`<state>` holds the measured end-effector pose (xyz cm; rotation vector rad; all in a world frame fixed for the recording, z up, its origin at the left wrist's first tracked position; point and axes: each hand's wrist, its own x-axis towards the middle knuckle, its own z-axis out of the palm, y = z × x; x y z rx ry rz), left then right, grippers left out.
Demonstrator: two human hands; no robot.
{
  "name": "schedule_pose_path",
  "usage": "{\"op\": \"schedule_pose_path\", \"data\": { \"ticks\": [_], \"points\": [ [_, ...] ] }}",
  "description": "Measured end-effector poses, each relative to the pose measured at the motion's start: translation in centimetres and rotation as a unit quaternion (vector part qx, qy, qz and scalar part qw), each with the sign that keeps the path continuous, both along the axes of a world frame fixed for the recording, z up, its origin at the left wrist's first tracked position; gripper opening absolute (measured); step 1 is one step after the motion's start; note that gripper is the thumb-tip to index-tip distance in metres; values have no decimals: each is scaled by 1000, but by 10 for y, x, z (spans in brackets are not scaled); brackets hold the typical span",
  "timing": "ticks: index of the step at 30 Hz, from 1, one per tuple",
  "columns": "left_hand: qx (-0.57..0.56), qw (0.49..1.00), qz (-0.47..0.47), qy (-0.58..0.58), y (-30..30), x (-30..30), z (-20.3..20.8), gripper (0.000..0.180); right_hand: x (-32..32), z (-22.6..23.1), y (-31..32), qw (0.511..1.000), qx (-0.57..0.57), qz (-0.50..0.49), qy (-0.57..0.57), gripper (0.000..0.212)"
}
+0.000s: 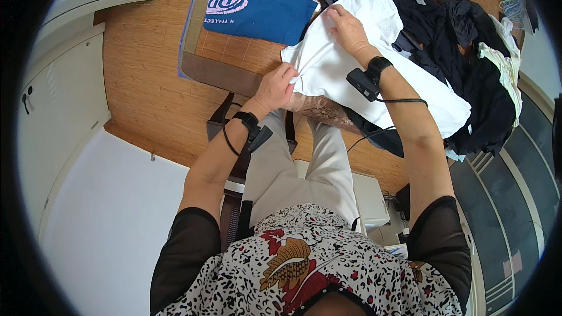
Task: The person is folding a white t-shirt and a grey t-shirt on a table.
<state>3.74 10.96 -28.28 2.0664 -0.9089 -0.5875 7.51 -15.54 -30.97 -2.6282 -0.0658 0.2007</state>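
A white garment (336, 67), perhaps a T-shirt, lies spread and partly creased over the near edge of a bed-like surface covered with a woven mat. My left hand (276, 86) is closed on its lower left edge, fingertips and thumb pinching the cloth. Farther up and to the right, my right hand (351, 34) rests on the garment near its upper left edge, thumb and fingers apart. A folded blue T-shirt (275, 9) with a pale print lies at the far left, beyond my left hand.
Dark clothes (433, 41) are heaped to the right of the white garment, with a cream piece (497, 64) among them. A dark stool (234, 161) stands below the mat's brown edge (225, 76). White cabinet doors (64, 88) line the left; grey-panelled furniture (497, 199) stands at right.
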Motion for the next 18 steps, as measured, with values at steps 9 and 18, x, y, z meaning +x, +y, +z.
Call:
{"op": "schedule_pose_path", "data": {
  "ticks": [9,18],
  "points": [
    [5,990,134,-47,7,6,-6,16,16,-9,6,999,-41,16,26,21],
    [120,976,181,-28,11,21,-25,16,19,-3,-9,997,36,-61,-36,11]
  ]
}}
